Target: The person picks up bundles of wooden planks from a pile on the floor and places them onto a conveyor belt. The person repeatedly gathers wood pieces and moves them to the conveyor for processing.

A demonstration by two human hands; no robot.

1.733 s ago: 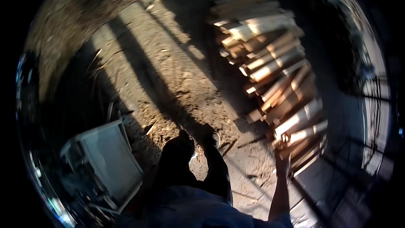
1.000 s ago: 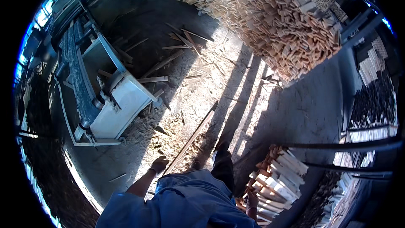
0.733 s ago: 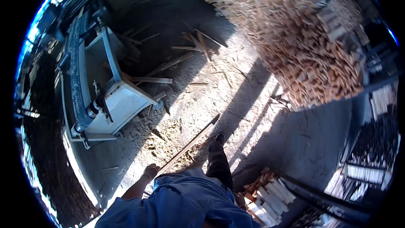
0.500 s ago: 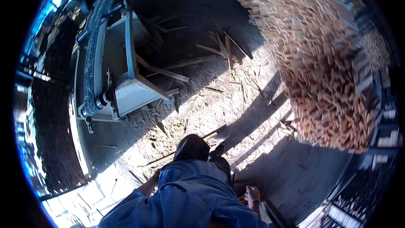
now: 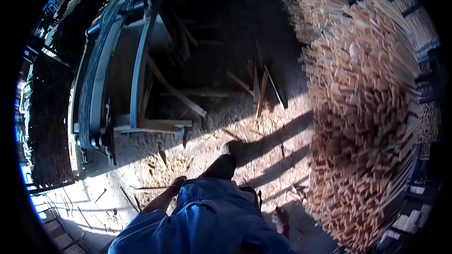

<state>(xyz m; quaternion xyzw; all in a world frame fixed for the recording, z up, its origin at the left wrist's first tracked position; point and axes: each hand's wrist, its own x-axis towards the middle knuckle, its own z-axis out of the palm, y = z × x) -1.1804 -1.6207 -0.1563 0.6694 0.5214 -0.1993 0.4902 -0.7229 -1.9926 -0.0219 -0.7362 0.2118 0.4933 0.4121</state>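
Note:
My left hand point(image 5: 178, 182) hangs beside my left hip, next to the blue shirt point(image 5: 212, 204); its fingers are small and partly hidden, so their grip is unclear. To the right of the shirt, my right hand point(image 5: 281, 217) hangs low over the shaded floor; blur hides how its fingers lie, and no held thing can be made out. One dark shoe point(image 5: 229, 149) reaches forward onto the littered ground. On the right, nearest to my right hand, rises a big stack of thin wooden strips point(image 5: 358, 127) with their ends facing me.
A long conveyor-like machine point(image 5: 96, 80) with a metal frame stands at the left. Loose wooden slats point(image 5: 259, 87) lie in the shadow ahead, and a longer board point(image 5: 176, 89) leans by the frame. Sawdust and splinters cover the sunlit floor point(image 5: 207, 134).
I have stepped forward, and one foot now reaches ahead. The wood stack fills more of the right side, while my left hand shows more clearly beside the shirt.

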